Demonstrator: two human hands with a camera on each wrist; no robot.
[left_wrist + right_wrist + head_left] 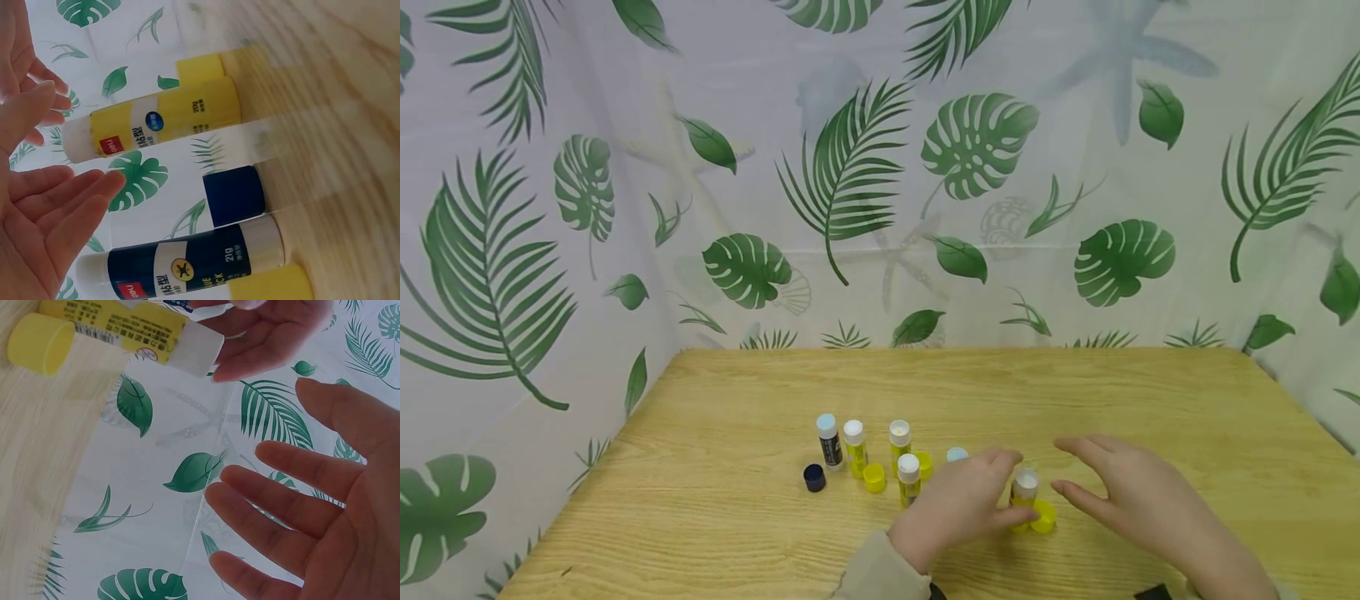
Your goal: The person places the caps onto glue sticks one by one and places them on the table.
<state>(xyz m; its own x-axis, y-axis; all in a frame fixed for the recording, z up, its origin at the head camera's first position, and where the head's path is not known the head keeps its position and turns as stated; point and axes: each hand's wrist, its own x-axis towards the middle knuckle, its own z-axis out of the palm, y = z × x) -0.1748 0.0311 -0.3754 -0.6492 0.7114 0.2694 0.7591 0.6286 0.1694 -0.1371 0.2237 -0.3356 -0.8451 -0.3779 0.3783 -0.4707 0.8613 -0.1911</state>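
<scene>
My left hand (958, 504) has its fingers extended around the uncapped top of a yellow glue stick (175, 115), with a gap showing in the left wrist view. Its thumb overlaps that stick in the head view. To the right, my right hand (1138, 492) hovers with fingers spread and nothing in them; the right wrist view shows its bare palm (350, 531). A yellow cap (1043, 517) lies beside the yellow stick. Nearer the left wrist camera stands a navy glue stick (187, 265) with a navy cap (234, 195) by it. My left hand partly hides a light-blue top (957, 454).
Left of my hands, another navy glue stick (831, 446) and several yellow ones, including a front one (909, 482), stand uncapped. A navy cap (814, 477) and a yellow cap (874, 477) lie among them. A leaf-patterned cloth (865, 292) hangs behind the wooden table (700, 517).
</scene>
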